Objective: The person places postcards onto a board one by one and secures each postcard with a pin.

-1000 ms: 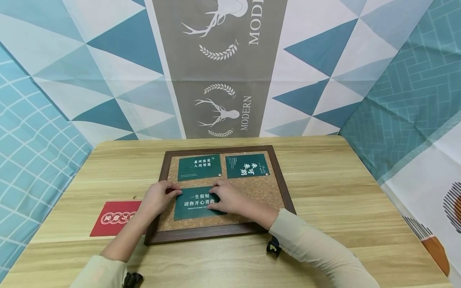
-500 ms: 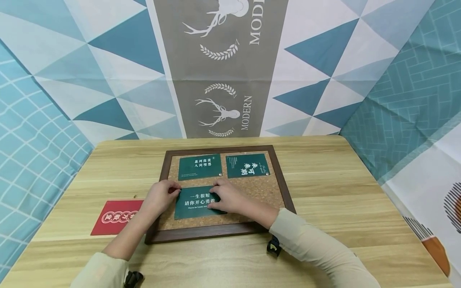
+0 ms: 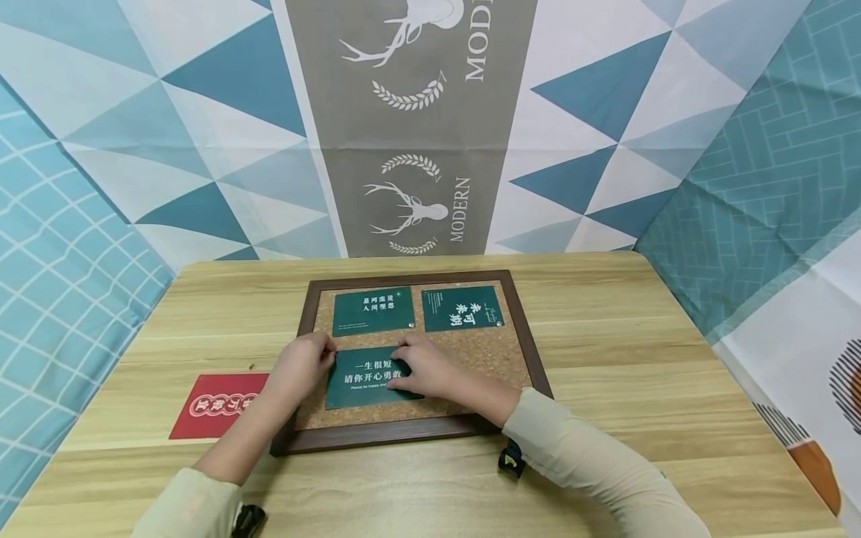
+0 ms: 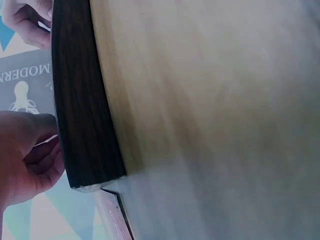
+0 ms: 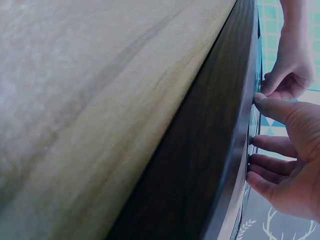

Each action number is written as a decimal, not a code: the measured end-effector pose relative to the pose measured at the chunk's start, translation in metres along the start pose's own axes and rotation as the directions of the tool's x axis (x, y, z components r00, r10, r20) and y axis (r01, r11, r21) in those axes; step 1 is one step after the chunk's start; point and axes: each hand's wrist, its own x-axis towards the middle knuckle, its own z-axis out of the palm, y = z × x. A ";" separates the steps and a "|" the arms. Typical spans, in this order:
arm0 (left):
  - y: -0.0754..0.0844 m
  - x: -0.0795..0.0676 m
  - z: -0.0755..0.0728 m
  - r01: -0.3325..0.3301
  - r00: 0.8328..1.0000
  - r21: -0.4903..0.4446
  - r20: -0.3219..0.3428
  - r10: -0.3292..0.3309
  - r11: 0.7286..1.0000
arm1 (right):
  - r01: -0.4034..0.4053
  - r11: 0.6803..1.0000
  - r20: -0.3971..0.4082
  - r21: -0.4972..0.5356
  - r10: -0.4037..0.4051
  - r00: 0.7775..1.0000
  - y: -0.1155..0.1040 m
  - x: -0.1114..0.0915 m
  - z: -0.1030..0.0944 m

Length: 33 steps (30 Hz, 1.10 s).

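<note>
Nearest you, your two pale sleeves (image 3: 599, 459) reach in over the light wood table (image 3: 605, 359), and a small black device (image 3: 248, 521) shows by your left cuff, another (image 3: 511, 459) by your right. A little farther in, the front rail of the dark wooden frame (image 3: 377, 433) runs at a slight slant, while a red card (image 3: 218, 407) with white lettering lies on the table outside the frame, to its left, partly hidden under your left forearm. Inside the frame, on the corkboard (image 3: 491, 359), the near green card (image 3: 363, 396) lies flat in the front left part, its white lettering facing you. Your right hand (image 3: 425, 368) rests on its right side, thumb and fingers apart, covering some of the print. Your left hand (image 3: 304, 366) reaches across the frame's left rail, thumb and finger drawn in at the card's far left corner; you cannot tell whether they pinch the corner or something small hidden there. Beyond, two more green cards (image 3: 370, 317) lie side by side with a gap between, the right one's large lettering turned sideways, and each has a small shiny pin (image 3: 412, 325) at its near right corner. Past the table hangs a patterned cloth (image 3: 410, 217) with deer heads and triangles.
</note>
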 end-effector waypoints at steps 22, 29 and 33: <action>-0.008 0.002 -0.001 0.047 0.999 -0.186 0.017 -0.044 0.982 | 0.006 1.000 0.003 0.002 -0.006 1.000 0.000 0.000 0.000; -0.011 0.003 -0.002 0.101 0.995 -0.227 0.048 -0.092 0.969 | 0.002 1.000 0.006 -0.006 -0.002 1.000 0.000 0.000 0.001; -0.012 0.004 -0.003 0.130 0.991 -0.231 0.072 -0.116 0.964 | 0.001 1.000 0.007 -0.009 -0.001 1.000 0.000 0.000 0.000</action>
